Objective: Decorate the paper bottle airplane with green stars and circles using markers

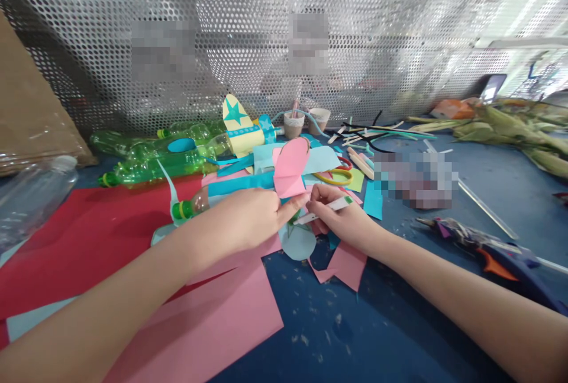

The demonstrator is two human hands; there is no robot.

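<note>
A white marker with a green end (331,210) is pinched in my right hand (339,211). Its tip touches a light blue rounded paper piece (299,245), where dark lines show. My left hand (260,214) is curled over a plastic bottle model with a green cap (189,209), index finger stretched towards the marker. Most of the bottle and my lower left fingers are hidden. A pink paper fin (290,170) stands up behind my hands, close to light blue paper (322,161). Pink paper scraps (348,267) lie below my right hand.
Red sheets (66,241) and pink sheets (213,324) spread to the left. Green bottles (164,164), a decorated bottle model (244,134), paper cups (293,125) and yellow-handled scissors (335,177) are farther back. A glue gun (501,258) and corn husks (497,128) lie right.
</note>
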